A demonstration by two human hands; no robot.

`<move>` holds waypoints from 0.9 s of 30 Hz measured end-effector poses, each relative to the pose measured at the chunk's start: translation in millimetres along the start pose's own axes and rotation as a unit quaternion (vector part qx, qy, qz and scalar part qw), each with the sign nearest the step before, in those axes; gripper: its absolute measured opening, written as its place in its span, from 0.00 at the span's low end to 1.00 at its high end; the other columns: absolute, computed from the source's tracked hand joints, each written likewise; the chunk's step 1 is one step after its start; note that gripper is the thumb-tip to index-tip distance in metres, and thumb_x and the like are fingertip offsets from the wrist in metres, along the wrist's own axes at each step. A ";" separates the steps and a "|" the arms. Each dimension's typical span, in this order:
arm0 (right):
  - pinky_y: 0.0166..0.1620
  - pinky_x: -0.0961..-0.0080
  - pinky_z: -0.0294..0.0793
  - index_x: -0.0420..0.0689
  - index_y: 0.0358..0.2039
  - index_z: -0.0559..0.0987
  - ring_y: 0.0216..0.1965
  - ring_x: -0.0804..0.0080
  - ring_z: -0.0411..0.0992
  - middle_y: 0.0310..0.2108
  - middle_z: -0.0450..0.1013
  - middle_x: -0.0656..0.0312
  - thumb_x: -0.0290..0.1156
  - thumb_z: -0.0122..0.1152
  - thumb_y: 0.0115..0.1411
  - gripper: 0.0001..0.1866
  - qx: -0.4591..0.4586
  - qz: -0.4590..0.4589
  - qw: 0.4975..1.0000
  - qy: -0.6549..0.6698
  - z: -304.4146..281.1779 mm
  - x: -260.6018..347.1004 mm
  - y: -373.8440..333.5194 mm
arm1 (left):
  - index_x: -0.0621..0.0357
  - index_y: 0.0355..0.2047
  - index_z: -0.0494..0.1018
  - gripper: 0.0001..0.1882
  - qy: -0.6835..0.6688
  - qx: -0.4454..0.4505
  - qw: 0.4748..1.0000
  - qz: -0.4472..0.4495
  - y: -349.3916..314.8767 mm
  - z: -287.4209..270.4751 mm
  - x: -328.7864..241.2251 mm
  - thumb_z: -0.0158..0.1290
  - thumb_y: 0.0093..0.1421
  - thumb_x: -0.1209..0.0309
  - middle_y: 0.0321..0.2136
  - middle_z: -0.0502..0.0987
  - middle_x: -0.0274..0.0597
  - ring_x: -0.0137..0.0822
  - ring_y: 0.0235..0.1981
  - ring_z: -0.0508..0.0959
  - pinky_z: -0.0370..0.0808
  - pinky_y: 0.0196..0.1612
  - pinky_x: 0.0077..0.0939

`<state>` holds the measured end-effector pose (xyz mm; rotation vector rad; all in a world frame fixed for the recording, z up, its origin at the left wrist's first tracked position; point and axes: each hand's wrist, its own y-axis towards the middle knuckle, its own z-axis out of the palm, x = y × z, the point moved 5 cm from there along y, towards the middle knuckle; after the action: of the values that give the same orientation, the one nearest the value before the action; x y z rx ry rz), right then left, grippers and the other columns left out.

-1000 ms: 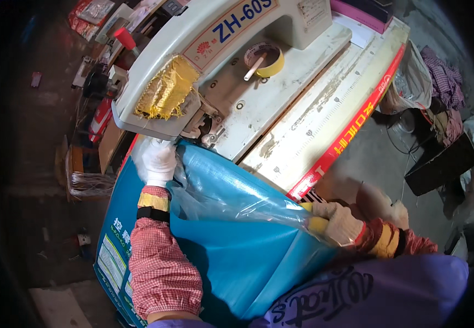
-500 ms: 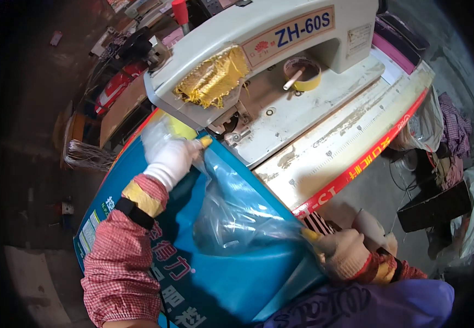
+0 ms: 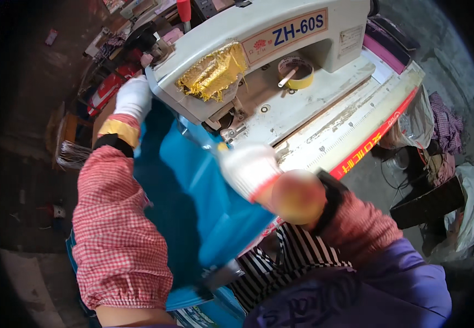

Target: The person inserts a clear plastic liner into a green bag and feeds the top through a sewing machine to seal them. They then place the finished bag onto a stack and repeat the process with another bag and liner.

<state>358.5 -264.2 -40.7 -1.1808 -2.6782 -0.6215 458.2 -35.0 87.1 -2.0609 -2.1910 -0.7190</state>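
A large blue bag (image 3: 182, 202) hangs below the front of a grey-white sewing machine (image 3: 286, 33), its upper edge by the needle area. Clear plastic film (image 3: 192, 135) shows along that edge. My left hand (image 3: 134, 98), in a white glove, is at the bag's far end, beside the machine's left end; its fingers are hidden. Nearer me, my right hand (image 3: 250, 167), also gloved and smeared by motion, has its yellow-tipped fingers closed on the bag's edge just in front of the needle area.
A yellow tape roll (image 3: 301, 77) with a white stick lying across it sits on the machine bed. A pale ledge with a red strip (image 3: 373, 147) runs along the front. At right are a dark box (image 3: 427, 202), plastic bags and checked cloth (image 3: 445, 123). Bundled strands (image 3: 79, 156) lie at left.
My left hand has moved up and left, past the machine's end. My right hand has come left and up along the bag's edge to the needle area. The film's wide spread has gone from view.
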 end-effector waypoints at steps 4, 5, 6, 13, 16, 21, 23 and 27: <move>0.25 0.61 0.75 0.43 0.28 0.81 0.28 0.58 0.77 0.23 0.76 0.54 0.23 0.58 0.43 0.09 0.156 -0.041 0.987 0.016 -27.7 21.7 22.8 | 0.57 0.37 0.74 0.14 0.011 0.035 0.997 0.060 -22.4 -34.3 -5.2 0.50 0.48 0.78 0.32 0.77 0.53 0.50 0.38 0.76 0.73 0.41 0.39; 0.26 0.60 0.75 0.43 0.29 0.82 0.29 0.58 0.77 0.24 0.77 0.54 0.25 0.56 0.46 0.09 0.223 -0.059 0.973 0.035 -40.8 17.3 26.5 | 0.56 0.35 0.75 0.12 -0.010 0.087 0.994 0.058 -40.5 -53.4 -12.9 0.50 0.48 0.78 0.31 0.77 0.52 0.50 0.38 0.76 0.73 0.41 0.38; 0.31 0.60 0.75 0.43 0.31 0.81 0.32 0.57 0.77 0.28 0.77 0.53 0.30 0.53 0.50 0.11 0.237 -0.045 0.970 0.037 -22.1 -10.9 32.0 | 0.57 0.30 0.76 0.09 -0.068 0.146 0.987 0.013 -44.0 -67.3 -58.1 0.50 0.48 0.79 0.29 0.77 0.51 0.49 0.36 0.76 0.73 0.39 0.38; 0.31 0.59 0.72 0.42 0.30 0.80 0.29 0.52 0.75 0.26 0.76 0.50 0.35 0.55 0.47 0.13 0.243 -0.313 0.904 0.159 3.4 -24.8 71.6 | 0.56 0.20 0.69 0.07 -0.031 0.152 0.908 0.389 -119.7 -166.7 -233.3 0.55 0.43 0.69 0.19 0.73 0.43 0.41 0.28 0.75 0.69 0.34 0.33; 0.31 0.60 0.72 0.42 0.29 0.80 0.28 0.52 0.75 0.26 0.76 0.51 0.35 0.55 0.46 0.12 0.237 -0.347 0.901 0.106 7.8 -25.9 69.8 | 0.61 0.25 0.70 0.14 -0.074 0.234 0.886 0.394 -126.4 -143.1 -259.0 0.58 0.43 0.64 0.19 0.71 0.47 0.47 0.27 0.74 0.70 0.34 0.36; 0.31 0.62 0.72 0.43 0.28 0.80 0.28 0.53 0.75 0.25 0.76 0.52 0.34 0.56 0.45 0.11 0.209 -0.401 0.891 0.036 11.7 -14.6 63.5 | 0.61 0.47 0.69 0.26 -0.116 0.481 0.786 0.369 -120.4 -129.2 -263.9 0.58 0.49 0.65 0.19 0.72 0.49 0.46 0.23 0.74 0.70 0.26 0.36; 0.31 0.62 0.72 0.43 0.28 0.80 0.27 0.53 0.74 0.25 0.76 0.52 0.33 0.57 0.45 0.11 0.194 -0.418 0.887 0.028 6.8 -10.5 59.9 | 0.54 0.54 0.66 0.24 -0.296 0.509 0.737 0.332 -119.4 -160.6 -256.8 0.51 0.55 0.75 0.18 0.71 0.40 0.34 0.19 0.73 0.70 0.25 0.26; 0.28 0.65 0.72 0.44 0.26 0.81 0.26 0.56 0.75 0.25 0.76 0.53 0.33 0.60 0.42 0.10 0.295 -0.342 0.884 0.120 5.9 -21.1 50.5 | 0.60 0.39 0.75 0.12 -0.294 0.631 0.716 0.048 -104.1 -150.9 -228.8 0.45 0.57 0.76 0.23 0.77 0.36 0.30 0.24 0.76 0.74 0.32 0.23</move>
<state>410.0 -245.2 -36.6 0.0114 -2.7014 0.0217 342.7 -303.3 111.9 -1.5438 -1.7200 1.3074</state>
